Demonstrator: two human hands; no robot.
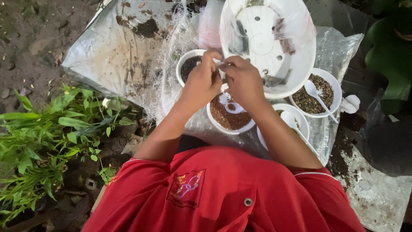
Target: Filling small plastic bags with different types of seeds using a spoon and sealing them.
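Both hands meet above my bowl of reddish-brown granules (229, 118), left hand (201, 83) and right hand (244, 81) pinching something small between fingertips, its direction hidden.

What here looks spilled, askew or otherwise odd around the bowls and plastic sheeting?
Dark soil is spilled on the sheeting right of the bowls, with more smeared on the silver sheet at top left. The large white planter lies tipped, its drainage holes facing the camera. Both hands, left hand and right hand, pinch something small, too hidden to identify.
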